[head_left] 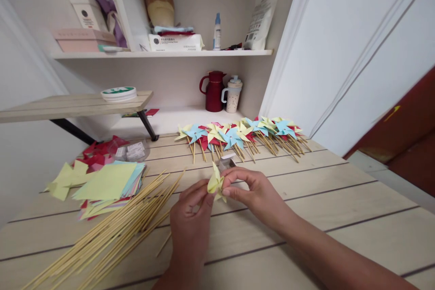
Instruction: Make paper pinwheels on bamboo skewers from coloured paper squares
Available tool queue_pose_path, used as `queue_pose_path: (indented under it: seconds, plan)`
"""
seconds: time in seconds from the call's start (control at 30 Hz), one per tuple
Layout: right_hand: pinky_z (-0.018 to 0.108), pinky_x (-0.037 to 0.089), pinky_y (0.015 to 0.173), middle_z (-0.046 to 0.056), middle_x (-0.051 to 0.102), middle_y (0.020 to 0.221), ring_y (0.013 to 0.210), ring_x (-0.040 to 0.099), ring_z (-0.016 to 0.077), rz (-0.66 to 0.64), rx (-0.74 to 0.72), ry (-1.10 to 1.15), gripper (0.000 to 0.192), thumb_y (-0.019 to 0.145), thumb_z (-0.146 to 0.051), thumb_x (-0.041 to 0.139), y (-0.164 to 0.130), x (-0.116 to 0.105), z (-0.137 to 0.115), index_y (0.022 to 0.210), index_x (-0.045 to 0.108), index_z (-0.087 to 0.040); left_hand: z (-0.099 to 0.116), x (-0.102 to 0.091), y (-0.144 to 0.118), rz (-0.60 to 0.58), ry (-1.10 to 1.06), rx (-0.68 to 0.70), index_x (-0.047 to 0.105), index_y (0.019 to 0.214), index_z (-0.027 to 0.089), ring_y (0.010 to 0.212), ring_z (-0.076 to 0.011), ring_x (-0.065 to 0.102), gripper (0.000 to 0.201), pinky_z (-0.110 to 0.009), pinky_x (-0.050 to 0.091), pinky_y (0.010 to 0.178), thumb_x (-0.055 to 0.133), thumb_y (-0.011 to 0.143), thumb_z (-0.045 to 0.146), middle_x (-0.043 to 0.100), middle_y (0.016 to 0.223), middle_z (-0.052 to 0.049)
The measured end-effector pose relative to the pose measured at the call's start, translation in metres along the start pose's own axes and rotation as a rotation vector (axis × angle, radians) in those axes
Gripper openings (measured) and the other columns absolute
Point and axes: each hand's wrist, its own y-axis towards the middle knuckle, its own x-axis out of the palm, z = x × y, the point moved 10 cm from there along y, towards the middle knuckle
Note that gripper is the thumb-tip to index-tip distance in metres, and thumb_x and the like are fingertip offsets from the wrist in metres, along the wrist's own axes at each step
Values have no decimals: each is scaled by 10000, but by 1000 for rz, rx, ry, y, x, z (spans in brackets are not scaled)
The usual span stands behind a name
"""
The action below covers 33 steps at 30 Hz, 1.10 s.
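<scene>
As left hand [190, 210] and right hand [255, 192] pinch, yellow paper [214, 182] between.

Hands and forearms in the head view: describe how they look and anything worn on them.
The left hand and right hand are human and ungloved. The right forearm is bare as far as it shows. No sleeve, watch, bracelet or cable shows; no ring can be made out.

Bare left hand [190, 210], bare right hand [256, 192], slim uncovered right forearm [322, 244]
</scene>
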Motion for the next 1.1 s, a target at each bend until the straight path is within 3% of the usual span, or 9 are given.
queue_pose_path:
  seconds: [0.57, 1.1]
  plan:
    - [269, 447, 819, -8, 695, 886, 854, 622, 156, 17, 10, 18, 55, 803, -231, 679, -4, 3, 0, 757, 658, -209, 10, -3, -1, 45, -4, 84, 777, 917, 268, 946, -201, 694, 156, -324, 543, 858, 677, 799, 284, 753, 1012, -33]
    - [297, 456, 817, 14, 704, 873, 842, 617, 173, 43, 62, 14, 69, 781, -259, 683, -3, 1, 8, 757, 659, -198, 3, -1, -1, 67, -47, 15, 777, 884, 266, 925, -220, 688, 149, -368, 522, 891, 694, 780, 332, 756, 1009, -34]
